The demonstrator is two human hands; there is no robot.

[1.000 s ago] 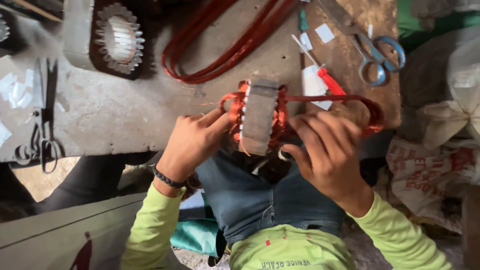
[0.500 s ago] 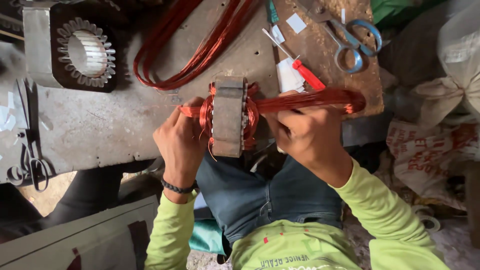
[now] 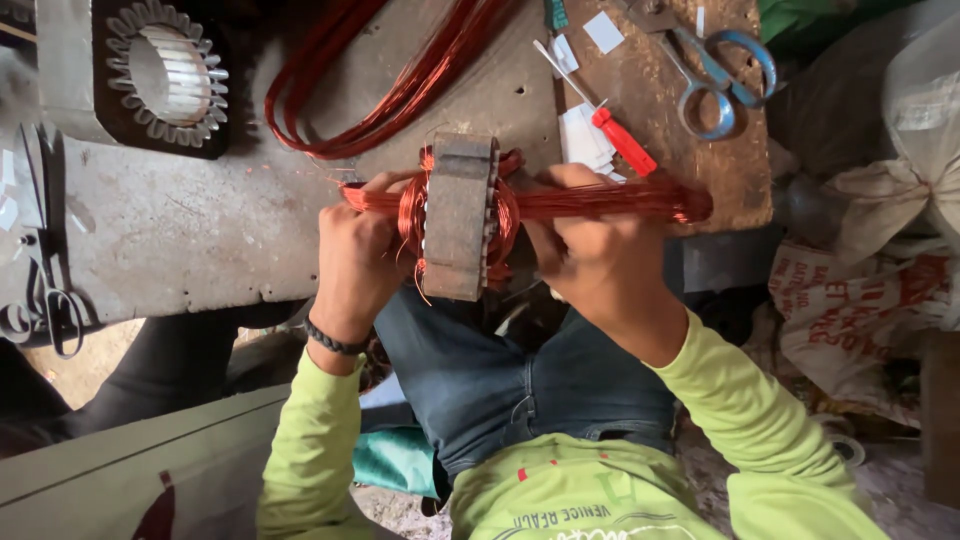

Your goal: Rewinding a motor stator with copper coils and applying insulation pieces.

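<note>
The stator core [image 3: 460, 215] is held edge-on at the bench [image 3: 200, 230] edge betw. both grips, left hand [image 3: 365, 255] clamped on its coil end, right hand [image 3: 590, 250] closed on the copper wire bundle [image 3: 620, 200], whose long axis runs out rightward.

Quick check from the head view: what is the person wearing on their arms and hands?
Both arms are in long lime-green sleeves, pushed back from the wrists. The left hand has a dark beaded band at its wrist. The right hand is bare: no gloves, no rings visible.
</note>
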